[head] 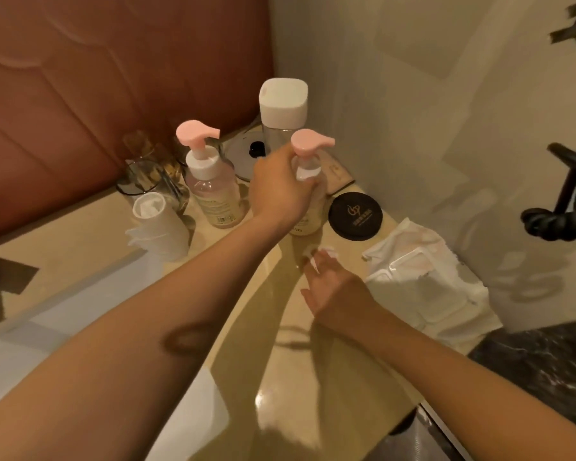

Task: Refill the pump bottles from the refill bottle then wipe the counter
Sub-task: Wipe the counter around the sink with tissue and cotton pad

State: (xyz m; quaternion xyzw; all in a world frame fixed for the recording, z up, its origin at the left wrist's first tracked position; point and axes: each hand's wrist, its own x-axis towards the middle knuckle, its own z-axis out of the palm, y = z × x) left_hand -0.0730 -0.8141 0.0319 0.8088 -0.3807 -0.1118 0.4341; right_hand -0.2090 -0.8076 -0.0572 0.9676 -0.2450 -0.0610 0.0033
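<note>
Two clear pump bottles with pink pump heads stand on the beige counter [246,311]. The left pump bottle [213,191] stands free. My left hand [280,191] grips the neck collar of the right pump bottle [308,181], which is upright on the counter. Behind them stands the taller clear refill bottle [282,108] with a white square cap. My right hand [330,287] hovers low over the counter in front of the gripped bottle, fingers spread, holding nothing. A white cloth or wipes pack [426,281] lies at the right.
A black round lid [354,216] lies right of the gripped bottle. A white roll [160,224] and glass jars [150,171] sit at the left. A round lidded dish [243,158] is behind the bottles. A padded brown wall backs the counter; the white wall is right.
</note>
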